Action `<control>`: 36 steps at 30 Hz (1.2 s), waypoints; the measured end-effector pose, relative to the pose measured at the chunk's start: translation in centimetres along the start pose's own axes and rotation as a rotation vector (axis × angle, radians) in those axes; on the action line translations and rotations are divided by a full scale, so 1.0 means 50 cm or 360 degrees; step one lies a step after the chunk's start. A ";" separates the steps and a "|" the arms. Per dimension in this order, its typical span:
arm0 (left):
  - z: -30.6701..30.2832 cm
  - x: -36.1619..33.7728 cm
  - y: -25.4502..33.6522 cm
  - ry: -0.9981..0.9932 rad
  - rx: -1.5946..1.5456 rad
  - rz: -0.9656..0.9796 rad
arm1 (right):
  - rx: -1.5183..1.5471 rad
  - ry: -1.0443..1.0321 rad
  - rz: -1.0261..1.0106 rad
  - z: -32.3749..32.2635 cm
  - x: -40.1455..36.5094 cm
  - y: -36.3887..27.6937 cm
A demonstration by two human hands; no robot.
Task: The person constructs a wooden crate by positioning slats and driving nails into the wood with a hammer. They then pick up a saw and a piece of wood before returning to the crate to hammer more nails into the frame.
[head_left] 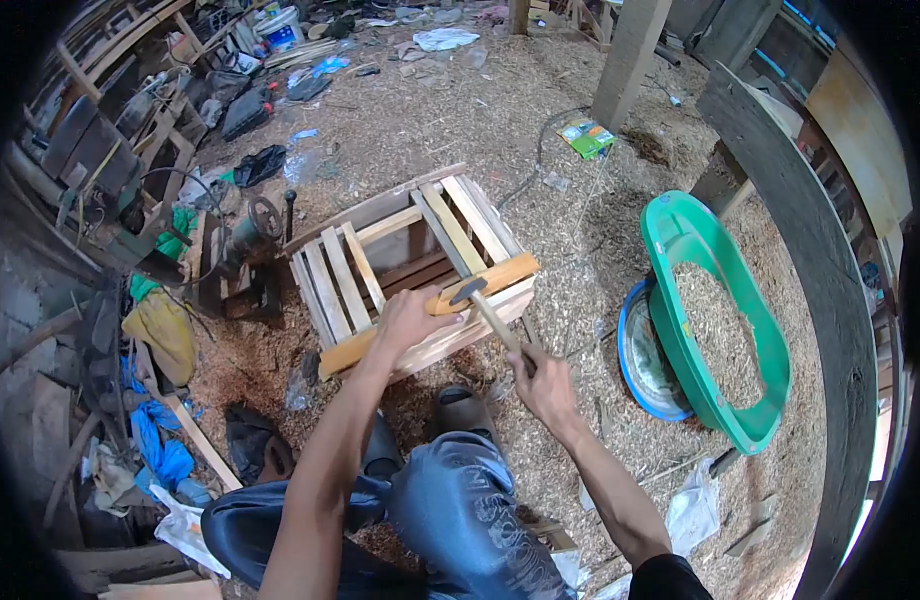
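Observation:
A slatted wooden crate (365,242) sits on the sawdust-covered ground in front of me, its slats spaced apart over a dark inside. Along its near edge lies an orange-brown wooden slat (505,273). My left hand (412,322) is closed over the middle of this slat, fingers curled at its edge; whether a nail is between the fingertips I cannot tell. In my right hand (542,385) is a hammer (492,318), gripped by its pale wooden handle. The dark hammer head overlaps the slat just right of my left fingers.
At right, a green plastic tub (670,300) holding wood shavings leans over a blue-rimmed basin (630,345). A machine with a handwheel (265,215) stands left of the crate. A wooden post (630,65) rises behind, near a yellow-green packet (586,139). Blue plastic (160,445) lies lower left.

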State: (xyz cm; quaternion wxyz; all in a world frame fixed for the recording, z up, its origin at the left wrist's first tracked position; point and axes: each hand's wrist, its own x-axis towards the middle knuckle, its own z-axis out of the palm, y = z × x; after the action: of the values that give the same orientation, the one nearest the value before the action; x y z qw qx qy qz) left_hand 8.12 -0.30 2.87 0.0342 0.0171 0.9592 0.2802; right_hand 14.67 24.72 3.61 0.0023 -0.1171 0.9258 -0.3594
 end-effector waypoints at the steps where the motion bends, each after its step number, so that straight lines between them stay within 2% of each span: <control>1: 0.002 -0.002 -0.003 -0.0011 0.0002 0.0000 | 0.0037 -0.0024 -0.0045 0.005 -0.006 -0.004; 4: 0.005 -0.001 -0.006 0.0035 -0.0009 0.0020 | 0.0077 -0.0148 0.0208 -0.027 0.006 -0.016; 7: -0.003 -0.005 0.005 -0.0052 0.0009 -0.0045 | 0.0066 -0.0015 0.0165 -0.005 0.009 -0.028; 8: -0.001 -0.007 0.003 -0.0033 0.0002 -0.0038 | -0.0028 0.0047 -0.0202 0.020 0.000 0.000; 11: 0.010 -0.008 -0.005 0.0002 0.0006 -0.0008 | 0.0069 -0.0069 0.0142 -0.003 0.003 -0.002; 12: 0.007 -0.006 -0.002 0.0004 0.0019 0.0001 | 0.0053 0.0106 0.0146 -0.005 0.011 -0.001; 15: 0.014 -0.003 -0.012 0.0088 0.0017 0.0074 | 0.0135 0.0081 0.0063 0.020 -0.006 -0.015; 16: 0.016 -0.001 -0.017 0.0124 0.0016 0.0117 | 0.0036 -0.0063 0.0028 0.010 -0.011 -0.016; 19: 0.011 -0.002 -0.011 0.0007 0.0031 0.0003 | 0.0100 -0.0095 0.0397 -0.010 0.019 -0.020; 20: 0.010 -0.001 -0.012 -0.0023 0.0056 -0.0005 | 0.0220 0.0004 0.0395 0.002 0.023 -0.005; 23: 0.010 -0.004 -0.007 0.0032 0.0117 0.0045 | 0.0607 -0.0181 0.0599 -0.033 0.038 0.001; 27: 0.004 -0.013 0.013 0.0075 0.0050 0.0033 | 0.0356 -0.0110 0.0480 -0.083 0.042 -0.048; 28: 0.008 -0.014 0.011 0.0171 0.0051 0.0118 | 0.0088 -0.0030 0.0273 -0.075 0.038 -0.038; 31: 0.010 -0.016 0.013 0.0140 0.0099 0.0065 | -0.0014 -0.0307 0.0441 -0.063 0.037 -0.040; 32: 0.015 -0.015 0.011 0.0169 0.0137 0.0063 | -0.0160 -0.0337 0.0311 -0.050 0.036 -0.017; 36: 0.014 -0.018 0.008 0.0180 0.0119 0.0082 | -0.0078 -0.0241 0.0383 -0.055 0.040 -0.029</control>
State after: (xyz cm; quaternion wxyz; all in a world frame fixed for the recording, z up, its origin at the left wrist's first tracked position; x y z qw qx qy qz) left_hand 9.08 0.35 2.55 -0.0280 0.0272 0.9686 0.2456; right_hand 12.80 25.09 6.78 0.1123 -0.0321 0.9388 -0.3239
